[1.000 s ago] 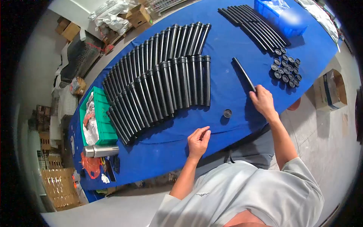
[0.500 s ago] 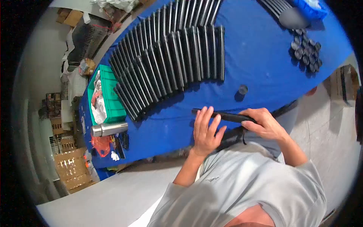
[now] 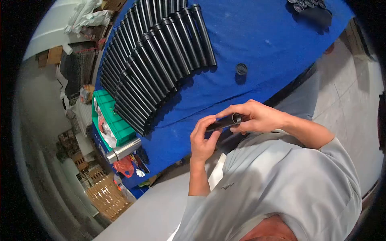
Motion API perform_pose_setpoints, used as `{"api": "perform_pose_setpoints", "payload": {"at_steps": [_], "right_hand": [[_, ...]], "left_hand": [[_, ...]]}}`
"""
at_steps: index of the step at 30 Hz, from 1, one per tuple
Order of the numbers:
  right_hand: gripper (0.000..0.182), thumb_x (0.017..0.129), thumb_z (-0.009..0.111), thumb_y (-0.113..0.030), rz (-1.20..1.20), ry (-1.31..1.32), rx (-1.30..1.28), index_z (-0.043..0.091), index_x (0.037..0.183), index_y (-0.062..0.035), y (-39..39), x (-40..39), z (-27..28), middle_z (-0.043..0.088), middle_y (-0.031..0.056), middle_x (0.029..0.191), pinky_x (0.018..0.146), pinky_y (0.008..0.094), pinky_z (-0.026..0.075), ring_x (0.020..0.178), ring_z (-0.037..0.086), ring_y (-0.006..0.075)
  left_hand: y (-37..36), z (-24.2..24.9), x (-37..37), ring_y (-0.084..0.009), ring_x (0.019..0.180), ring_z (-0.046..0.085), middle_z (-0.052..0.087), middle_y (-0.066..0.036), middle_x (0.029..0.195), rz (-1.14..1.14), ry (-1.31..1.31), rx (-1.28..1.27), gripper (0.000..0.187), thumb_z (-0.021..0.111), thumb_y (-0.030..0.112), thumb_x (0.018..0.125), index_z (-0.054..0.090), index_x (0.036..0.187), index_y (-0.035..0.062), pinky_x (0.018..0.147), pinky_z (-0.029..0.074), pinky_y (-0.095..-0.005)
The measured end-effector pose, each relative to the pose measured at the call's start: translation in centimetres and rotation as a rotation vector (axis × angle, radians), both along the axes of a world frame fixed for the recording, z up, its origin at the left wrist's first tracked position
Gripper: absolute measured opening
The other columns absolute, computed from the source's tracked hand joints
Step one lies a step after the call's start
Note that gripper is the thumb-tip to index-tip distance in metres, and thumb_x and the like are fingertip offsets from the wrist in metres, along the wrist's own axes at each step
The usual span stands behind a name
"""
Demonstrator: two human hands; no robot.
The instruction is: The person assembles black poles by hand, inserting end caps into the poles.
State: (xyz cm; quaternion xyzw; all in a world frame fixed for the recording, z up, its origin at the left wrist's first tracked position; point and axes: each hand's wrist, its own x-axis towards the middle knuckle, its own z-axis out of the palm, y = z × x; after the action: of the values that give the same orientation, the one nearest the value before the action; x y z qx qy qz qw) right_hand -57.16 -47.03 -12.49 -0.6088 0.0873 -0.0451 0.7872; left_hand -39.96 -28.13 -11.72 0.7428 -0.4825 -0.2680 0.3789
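Note:
Between my two hands is a short-looking black tube [image 3: 222,123], tilted so that its open round end faces up and to the right. My left hand [image 3: 203,138] pinches its left part between thumb and fingers. My right hand [image 3: 259,115] curls around the open end, thumb below and fingers above. On the blue cloth beyond my hands lies a single round black cap [image 3: 241,69]. Rows of long black tubes [image 3: 171,50] lie side by side, fanned out, to the upper left.
A blue cloth [image 3: 257,44] covers the table. More black caps [image 3: 307,5] are clustered at the far right. On the left stand a green crate [image 3: 118,122] and a steel flask [image 3: 124,150], with a red plastic bag [image 3: 124,166] below. Boxes and racks stand along the floor at left.
The tube has been turned, so its open end now shows near my right hand. Both hands have moved closer together around it. The camera view has shifted and rotated.

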Motion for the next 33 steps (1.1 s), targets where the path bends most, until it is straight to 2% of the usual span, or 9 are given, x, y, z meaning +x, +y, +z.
{"api": "perform_pose_setpoints", "payload": {"at_steps": [10,13,16,20,23,26,29,32,33], "right_hand": [[0.045,0.088,0.076,-0.009,-0.045,-0.102,-0.004,0.066,0.132,-0.0056,1.0,0.7,-1.1,0.072,0.0073,0.088,0.063,0.0293,0.05,0.067,0.061,0.0106],[0.041,0.088,0.078,-0.011,-0.08,-0.106,-0.072,0.067,0.127,-0.0041,0.8,0.7,-1.5,0.071,0.0073,0.086,0.062,0.0298,0.05,0.066,0.062,0.0116],[0.038,0.087,0.078,-0.012,-0.142,-0.094,-0.19,0.068,0.123,-0.0022,0.7,0.6,-1.6,0.069,0.0072,0.081,0.063,0.03,0.051,0.066,0.063,0.0124],[0.035,0.088,0.078,-0.013,-0.166,-0.063,-0.186,0.068,0.119,-0.0002,1.0,0.6,-1.5,0.065,0.0064,0.075,0.062,0.0296,0.051,0.066,0.063,0.0123],[0.033,0.089,0.078,-0.016,-0.211,-0.098,-0.093,0.068,0.116,0.0001,1.1,0.6,-1.1,0.065,0.0063,0.075,0.062,0.0293,0.05,0.066,0.063,0.0118],[0.034,0.09,0.079,-0.018,-0.213,-0.09,-0.112,0.067,0.116,-0.0001,1.2,0.8,-1.8,0.065,0.0064,0.075,0.062,0.029,0.049,0.066,0.062,0.0116],[0.034,0.09,0.078,-0.017,-0.231,-0.089,-0.194,0.067,0.117,0.0003,0.9,1.0,-1.6,0.065,0.0062,0.073,0.062,0.0286,0.049,0.064,0.061,0.0116],[0.039,0.089,0.08,-0.02,-0.202,-0.038,-0.183,0.066,0.12,-0.0003,1.1,1.2,-1.6,0.065,0.0088,0.081,0.06,0.0297,0.05,0.071,0.063,0.013],[0.042,0.088,0.08,-0.023,-0.243,-0.071,-0.232,0.065,0.12,-0.0003,1.2,1.2,-1.4,0.065,0.011,0.084,0.065,0.0335,0.051,0.076,0.064,0.0188]], "left_hand": [[1.1,1.2,2.6,-0.0306,0.111,0.065,0.067,-0.017,0.122,-0.171,0.077,0.134,0.039,0.076,0.004,0.083,0.069,0.122,0.0001,0.097,0.051,-0.0382],[1.2,1.0,2.9,-0.0309,0.112,0.065,0.066,-0.017,0.123,-0.157,0.103,0.175,0.045,0.078,0.006,0.082,0.068,0.126,0.0005,0.098,0.051,-0.0387],[0.4,0.8,1.6,-0.0252,0.116,0.063,0.066,-0.015,0.123,-0.029,0.09,0.112,0.042,0.078,0.004,0.083,0.067,0.122,-0.0033,0.102,0.049,-0.0363],[0.8,0.2,2.0,-0.0233,0.113,0.065,0.069,-0.014,0.116,-0.042,-0.066,0.249,0.042,0.079,0.002,0.079,0.067,0.12,-0.0017,0.101,0.048,-0.0338],[0.8,0.2,2.2,-0.0296,0.104,0.069,0.07,-0.016,0.112,-0.08,-0.009,0.179,0.044,0.077,0.003,0.08,0.068,0.123,0.0024,0.094,0.053,-0.0363],[0.4,0.8,2.3,-0.0232,0.106,0.067,0.071,-0.012,0.113,-0.083,0.029,0.192,0.042,0.078,0.001,0.078,0.069,0.119,-0.0006,0.098,0.049,-0.0334],[-0.7,1.7,1.4,-0.0238,0.103,0.068,0.072,-0.012,0.111,-0.048,-0.062,0.155,0.043,0.077,0.002,0.08,0.068,0.122,-0.0015,0.099,0.049,-0.034],[0.5,0.1,2.8,-0.0266,0.101,0.07,0.072,-0.015,0.109,-0.11,-0.086,0.164,0.05,0.077,-0.001,0.079,0.066,0.128,0.0012,0.094,0.053,-0.0365],[1.0,-0.4,2.9,-0.0277,0.103,0.07,0.072,-0.015,0.11,-0.041,0.006,0.142,0.05,0.077,-0.001,0.08,0.066,0.128,0.0013,0.096,0.053,-0.0378]]}}
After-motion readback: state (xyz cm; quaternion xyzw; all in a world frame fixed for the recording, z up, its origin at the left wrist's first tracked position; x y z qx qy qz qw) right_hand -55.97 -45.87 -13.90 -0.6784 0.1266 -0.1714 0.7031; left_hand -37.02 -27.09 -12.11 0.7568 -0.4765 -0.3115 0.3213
